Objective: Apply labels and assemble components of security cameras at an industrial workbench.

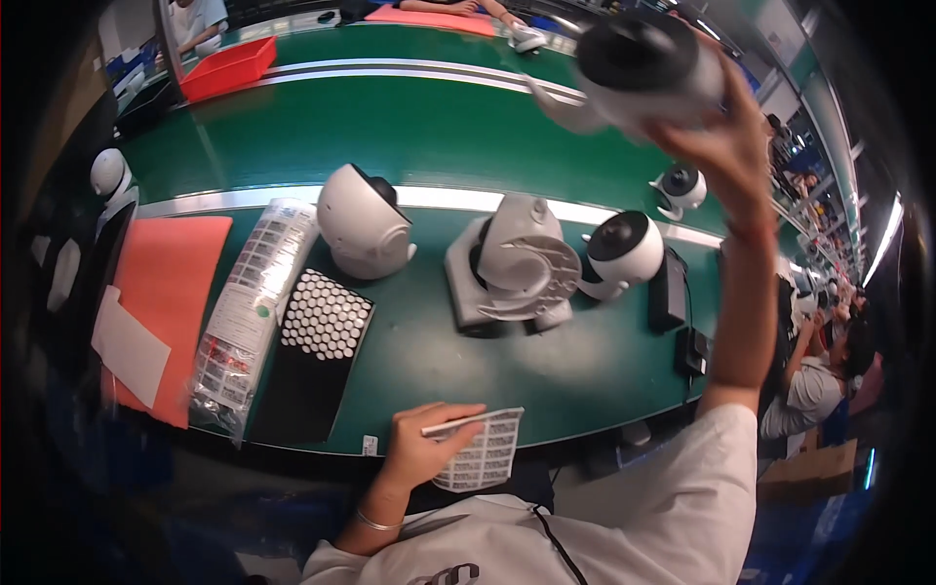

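Raised at the upper right, my right hand grips a white camera unit with a black front, blurred by motion. My left hand, low near the table's front edge, pinches a sheet of printed labels between thumb and fingers. A white camera unit stands left of centre on the green table. A grey-white fixture sits in the middle, and another white camera unit with a black face rests right beside it.
A black sheet of round white stickers lies beside a plastic-wrapped label roll and an orange mat. Black boxes stand at right. Beyond runs a green conveyor carrying a red tray. Other people work opposite and at right.
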`<action>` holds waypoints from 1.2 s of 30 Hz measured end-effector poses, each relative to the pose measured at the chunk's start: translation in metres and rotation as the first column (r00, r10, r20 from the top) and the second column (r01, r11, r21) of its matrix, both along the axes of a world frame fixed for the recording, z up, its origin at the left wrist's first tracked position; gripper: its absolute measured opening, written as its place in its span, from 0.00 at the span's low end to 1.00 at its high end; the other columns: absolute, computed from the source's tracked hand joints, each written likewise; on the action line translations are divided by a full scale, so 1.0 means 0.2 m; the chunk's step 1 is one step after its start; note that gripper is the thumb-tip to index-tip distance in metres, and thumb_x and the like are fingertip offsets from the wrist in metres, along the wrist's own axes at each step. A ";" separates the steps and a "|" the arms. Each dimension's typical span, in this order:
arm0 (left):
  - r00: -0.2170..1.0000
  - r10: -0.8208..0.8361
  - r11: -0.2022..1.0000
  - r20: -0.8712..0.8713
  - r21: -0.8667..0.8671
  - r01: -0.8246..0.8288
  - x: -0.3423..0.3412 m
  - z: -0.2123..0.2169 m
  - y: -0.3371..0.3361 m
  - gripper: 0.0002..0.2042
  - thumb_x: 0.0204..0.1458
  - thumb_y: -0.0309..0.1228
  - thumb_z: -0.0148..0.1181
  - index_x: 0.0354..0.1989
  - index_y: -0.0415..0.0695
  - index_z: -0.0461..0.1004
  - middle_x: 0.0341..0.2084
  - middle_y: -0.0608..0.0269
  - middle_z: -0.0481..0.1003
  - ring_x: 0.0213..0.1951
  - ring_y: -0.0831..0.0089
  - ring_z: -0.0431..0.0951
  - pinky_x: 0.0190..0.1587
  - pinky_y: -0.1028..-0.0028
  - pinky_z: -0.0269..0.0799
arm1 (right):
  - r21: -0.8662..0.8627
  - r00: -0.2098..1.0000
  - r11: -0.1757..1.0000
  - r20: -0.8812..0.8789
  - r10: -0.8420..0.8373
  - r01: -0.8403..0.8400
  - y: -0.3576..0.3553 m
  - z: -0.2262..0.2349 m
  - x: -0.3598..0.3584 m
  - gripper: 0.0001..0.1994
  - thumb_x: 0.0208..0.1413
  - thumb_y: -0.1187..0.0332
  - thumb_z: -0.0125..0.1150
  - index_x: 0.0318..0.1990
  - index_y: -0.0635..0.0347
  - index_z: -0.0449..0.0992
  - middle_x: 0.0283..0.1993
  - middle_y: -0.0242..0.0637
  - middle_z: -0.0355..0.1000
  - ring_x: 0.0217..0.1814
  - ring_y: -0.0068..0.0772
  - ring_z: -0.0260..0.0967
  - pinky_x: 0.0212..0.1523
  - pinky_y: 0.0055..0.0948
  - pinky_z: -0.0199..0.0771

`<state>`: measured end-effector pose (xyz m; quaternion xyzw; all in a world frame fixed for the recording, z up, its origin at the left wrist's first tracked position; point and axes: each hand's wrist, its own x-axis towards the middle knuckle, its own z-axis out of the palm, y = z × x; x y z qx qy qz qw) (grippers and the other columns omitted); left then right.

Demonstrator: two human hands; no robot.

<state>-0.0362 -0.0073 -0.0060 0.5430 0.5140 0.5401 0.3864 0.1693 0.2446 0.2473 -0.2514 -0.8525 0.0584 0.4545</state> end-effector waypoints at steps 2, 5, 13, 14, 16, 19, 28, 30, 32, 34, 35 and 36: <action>1.000 -0.009 1.000 -0.003 -0.007 0.008 0.00 -0.02 0.00 0.08 0.44 0.22 0.69 0.35 0.39 0.83 0.27 0.57 0.81 0.26 0.72 0.80 0.31 0.76 0.74 | -0.255 0.987 0.963 -0.157 0.045 -0.084 -0.37 -0.02 0.23 0.49 0.34 0.65 0.79 0.66 0.69 0.58 0.63 0.45 0.65 0.63 0.38 0.66 0.64 0.37 0.65; 1.000 0.009 1.000 0.022 0.028 -0.009 -0.01 -0.07 -0.02 0.07 0.44 0.19 0.68 0.34 0.37 0.82 0.29 0.55 0.81 0.29 0.70 0.81 0.33 0.76 0.75 | -0.374 0.989 0.915 0.067 -0.134 0.149 -0.69 -0.21 0.51 0.57 0.22 0.62 0.83 0.66 0.72 0.57 0.61 0.45 0.65 0.64 0.39 0.64 0.66 0.35 0.60; 0.977 -0.021 0.992 0.211 -0.121 0.047 0.11 0.03 -0.02 0.06 0.50 0.23 0.67 0.36 0.35 0.81 0.27 0.62 0.81 0.29 0.81 0.78 0.33 0.80 0.73 | -0.370 0.870 0.815 0.392 -0.299 0.447 -0.76 -0.72 0.76 0.51 0.23 0.55 0.81 0.61 0.64 0.65 0.52 0.49 0.71 0.55 0.47 0.70 0.57 0.37 0.69; 0.976 -0.026 0.993 0.217 -0.109 0.050 0.13 0.04 -0.02 0.06 0.50 0.23 0.67 0.36 0.35 0.81 0.27 0.62 0.81 0.30 0.81 0.78 0.34 0.80 0.73 | -0.347 0.870 0.826 0.386 -0.307 0.445 -0.74 -0.73 0.77 0.50 0.25 0.56 0.80 0.62 0.65 0.64 0.56 0.50 0.69 0.57 0.49 0.69 0.58 0.37 0.68; 0.978 -0.007 0.993 0.207 -0.110 0.030 0.15 0.07 -0.05 0.07 0.49 0.22 0.67 0.36 0.35 0.81 0.27 0.62 0.81 0.30 0.81 0.78 0.34 0.80 0.73 | -0.353 0.872 0.822 0.380 -0.310 0.446 -0.71 -0.75 0.77 0.51 0.25 0.56 0.81 0.63 0.65 0.63 0.57 0.51 0.69 0.58 0.49 0.69 0.59 0.37 0.68; 0.981 0.003 0.995 0.192 -0.102 0.017 0.15 0.08 -0.06 0.07 0.49 0.22 0.67 0.36 0.35 0.81 0.28 0.62 0.82 0.30 0.81 0.78 0.34 0.80 0.73 | -0.205 0.872 0.860 0.266 -0.411 0.468 -0.74 -0.77 0.77 0.52 0.28 0.62 0.83 0.66 0.63 0.61 0.59 0.50 0.68 0.60 0.45 0.68 0.59 0.35 0.67; 0.991 -0.123 0.992 0.052 0.040 0.121 0.15 0.19 -0.15 0.06 0.46 0.21 0.69 0.34 0.36 0.82 0.26 0.59 0.82 0.28 0.79 0.80 0.31 0.81 0.74 | -0.444 0.989 0.891 0.062 0.135 -0.094 -1.10 -0.80 0.21 0.19 0.40 0.64 0.77 0.39 0.63 0.80 0.35 0.40 0.77 0.29 0.29 0.74 0.25 0.22 0.66; 0.990 -0.117 0.993 0.074 0.036 0.115 0.14 0.20 -0.17 0.06 0.46 0.21 0.69 0.34 0.36 0.82 0.26 0.59 0.82 0.28 0.79 0.80 0.31 0.81 0.74 | -0.556 0.973 0.815 0.045 0.228 -0.165 -1.10 -0.87 0.16 0.09 0.45 0.72 0.73 0.33 0.63 0.79 0.26 0.36 0.75 0.23 0.26 0.71 0.22 0.22 0.64; 0.989 -0.109 0.994 0.099 0.031 0.106 0.13 0.20 -0.19 0.06 0.46 0.21 0.69 0.34 0.36 0.82 0.26 0.60 0.82 0.28 0.79 0.80 0.31 0.81 0.74 | -0.548 0.968 0.812 0.015 0.250 -0.201 -1.11 -0.90 0.14 0.08 0.45 0.73 0.72 0.33 0.63 0.79 0.25 0.36 0.75 0.20 0.25 0.69 0.20 0.22 0.64; 0.985 -0.106 0.994 0.136 -0.002 0.108 0.12 0.18 -0.20 0.07 0.47 0.22 0.68 0.35 0.36 0.82 0.27 0.60 0.82 0.29 0.80 0.79 0.32 0.81 0.74 | -0.542 0.962 0.807 -0.014 0.272 -0.236 -1.11 -0.91 0.12 0.07 0.45 0.74 0.71 0.32 0.63 0.78 0.25 0.36 0.74 0.17 0.24 0.67 0.18 0.22 0.64; 0.986 -0.099 0.995 0.136 -0.003 0.100 0.12 0.17 -0.21 0.07 0.47 0.22 0.68 0.35 0.36 0.82 0.27 0.60 0.82 0.29 0.80 0.79 0.32 0.81 0.74 | -0.588 0.967 0.777 -0.038 0.252 -0.226 -1.12 -0.92 0.11 0.06 0.46 0.74 0.71 0.31 0.62 0.79 0.24 0.34 0.74 0.17 0.21 0.64 0.18 0.21 0.59; 0.987 -0.100 0.995 0.125 -0.011 0.102 0.12 0.17 -0.21 0.07 0.47 0.22 0.68 0.36 0.36 0.82 0.28 0.60 0.82 0.29 0.81 0.79 0.32 0.81 0.74 | -0.632 0.971 0.744 -0.061 0.230 -0.216 -1.12 -0.93 0.11 0.05 0.47 0.74 0.71 0.30 0.62 0.79 0.22 0.32 0.74 0.17 0.18 0.60 0.18 0.20 0.53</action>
